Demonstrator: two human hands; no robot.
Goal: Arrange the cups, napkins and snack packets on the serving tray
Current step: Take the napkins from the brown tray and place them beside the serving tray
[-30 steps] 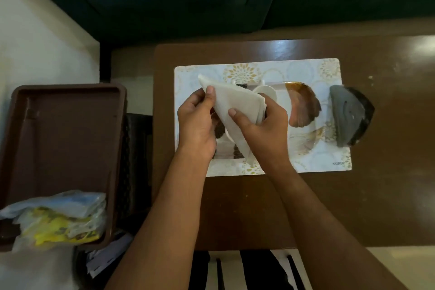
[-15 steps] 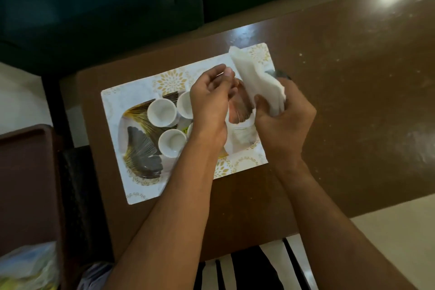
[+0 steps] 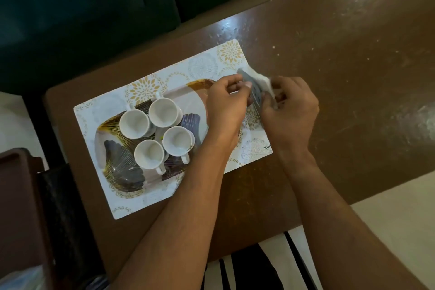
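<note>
Head-camera view, looking down: a folded white napkin [image 3: 261, 79], blurred and partly hidden, is pinched in the curled fingers of the right hand [image 3: 290, 113] right of centre in the frame, beside a grey ribbed piece [image 3: 255, 92] whose nature cannot be told. The left hand [image 3: 227, 107] is seen half closed, its fingertips touching that grey piece from the left. Four white cups [image 3: 161, 134] are grouped upright, close together, on the left part of an oval serving tray [image 3: 122, 172] decorated with gold and grey fan leaves. The tray is laid on a white placemat [image 3: 138, 205] printed with gold rosettes, which is spread on a glossy brown table [image 3: 341, 54]. The tray's right end is covered by the left hand and forearm. A dark brown bin [image 3: 21, 207] is cut off at the lower left edge.
</note>
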